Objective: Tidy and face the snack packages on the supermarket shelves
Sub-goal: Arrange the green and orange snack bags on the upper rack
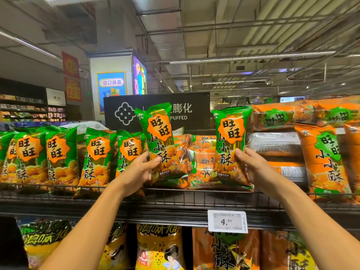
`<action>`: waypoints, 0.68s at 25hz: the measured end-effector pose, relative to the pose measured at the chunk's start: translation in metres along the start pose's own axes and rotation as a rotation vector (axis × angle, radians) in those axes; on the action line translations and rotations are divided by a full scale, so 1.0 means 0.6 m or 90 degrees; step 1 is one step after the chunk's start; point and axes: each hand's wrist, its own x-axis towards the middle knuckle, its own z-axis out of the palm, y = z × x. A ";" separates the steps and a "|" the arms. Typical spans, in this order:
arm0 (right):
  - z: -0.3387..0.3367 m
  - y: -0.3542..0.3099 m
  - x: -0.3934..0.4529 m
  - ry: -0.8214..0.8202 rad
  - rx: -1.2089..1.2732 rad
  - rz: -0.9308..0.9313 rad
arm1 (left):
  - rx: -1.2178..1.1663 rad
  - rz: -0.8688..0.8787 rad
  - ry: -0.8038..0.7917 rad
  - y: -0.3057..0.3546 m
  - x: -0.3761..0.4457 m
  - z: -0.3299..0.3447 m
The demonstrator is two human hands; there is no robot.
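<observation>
My left hand (138,172) grips a green snack bag (159,137) by its lower left side and holds it upright, tilted slightly left, above the top shelf. My right hand (253,166) grips a second green snack bag (230,145) by its lower right edge, upright and facing me. Between the two bags lie several orange bags (200,152), flat and turned sideways. A row of upright green bags (58,152) stands to the left. Orange bags (323,158) stand and lie stacked to the right.
The top shelf has a black wire front rail (175,193) and a price tag (227,221) reading 4.20. Yellow bags (159,248) and orange bags fill the shelf below. A black "PUFFED" sign (124,112) stands behind the shelf. More aisles show at the far left.
</observation>
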 end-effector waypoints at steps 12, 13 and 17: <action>0.011 -0.007 -0.011 -0.002 -0.048 0.021 | 0.034 0.017 0.053 -0.004 0.002 0.004; 0.011 -0.007 -0.011 0.001 -0.049 0.020 | 0.038 0.019 0.056 -0.004 0.002 0.003; 0.014 -0.008 -0.011 -0.019 -0.116 0.041 | 0.039 0.021 0.054 -0.004 0.002 0.004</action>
